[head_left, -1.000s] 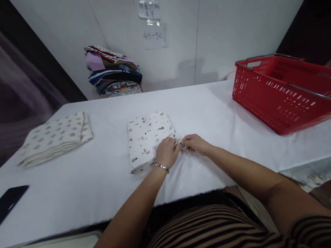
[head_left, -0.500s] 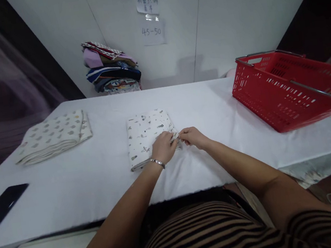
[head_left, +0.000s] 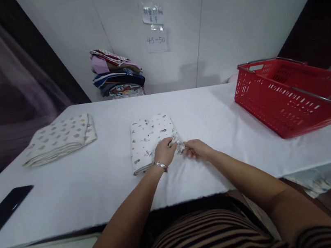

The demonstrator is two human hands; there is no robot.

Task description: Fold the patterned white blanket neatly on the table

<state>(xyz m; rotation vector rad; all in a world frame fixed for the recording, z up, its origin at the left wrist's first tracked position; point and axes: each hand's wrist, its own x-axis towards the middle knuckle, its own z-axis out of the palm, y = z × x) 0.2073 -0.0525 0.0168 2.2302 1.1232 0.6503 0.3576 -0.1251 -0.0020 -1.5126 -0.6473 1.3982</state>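
Observation:
A folded white cloth with small dark prints (head_left: 148, 137) lies in the middle of the white table (head_left: 201, 110). My left hand (head_left: 164, 152), with a metal bracelet on its wrist, rests on the cloth's near right corner, fingers pinched on the fabric edge. My right hand (head_left: 196, 149) meets it from the right, its fingers pinching the same corner, which is bunched up between the two hands.
A second folded cloth with grey and yellow spots (head_left: 60, 137) lies at the table's left. A red plastic basket (head_left: 291, 94) stands at the right. A stack of folded fabrics (head_left: 117, 78) sits against the back wall. A dark flat object (head_left: 3, 212) lies at the left front edge.
Both hands stay at the cloth's near right corner; the corner now looks more bunched up between the fingers. The camera shifted slightly.

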